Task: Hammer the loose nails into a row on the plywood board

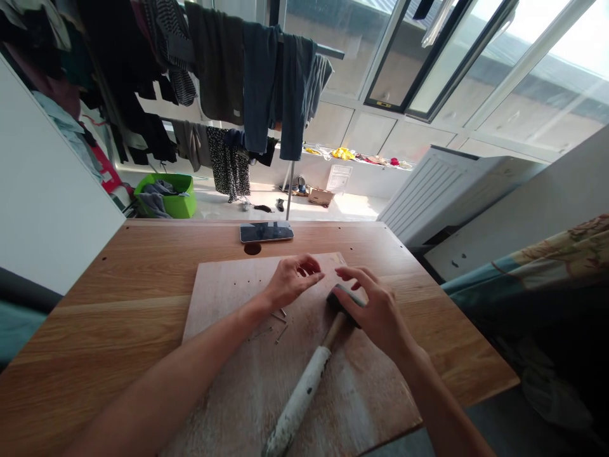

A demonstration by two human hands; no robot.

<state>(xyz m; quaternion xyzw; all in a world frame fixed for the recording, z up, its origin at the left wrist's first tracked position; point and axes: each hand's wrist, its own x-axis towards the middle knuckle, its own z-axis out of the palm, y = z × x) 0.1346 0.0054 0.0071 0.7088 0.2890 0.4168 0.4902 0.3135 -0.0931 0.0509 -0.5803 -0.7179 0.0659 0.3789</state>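
Observation:
A plywood board (228, 298) lies on the wooden table (118, 298). A hammer (309, 377) with a paint-stained white handle and dark head rests on the board. My right hand (375, 311) hovers over the hammer's head, fingers spread, covering most of it. My left hand (292, 279) is just left of it above the board, fingertips pinched together; whether a nail is between them I cannot tell. Several loose nails (278, 320) lie on the board under my left wrist.
A phone (266, 231) lies face up at the table's far edge beside a round hole (252, 248). Beyond are a rack of hanging clothes (257, 82), a green laundry basket (166, 193) and white panels (442, 184) leaning at the right.

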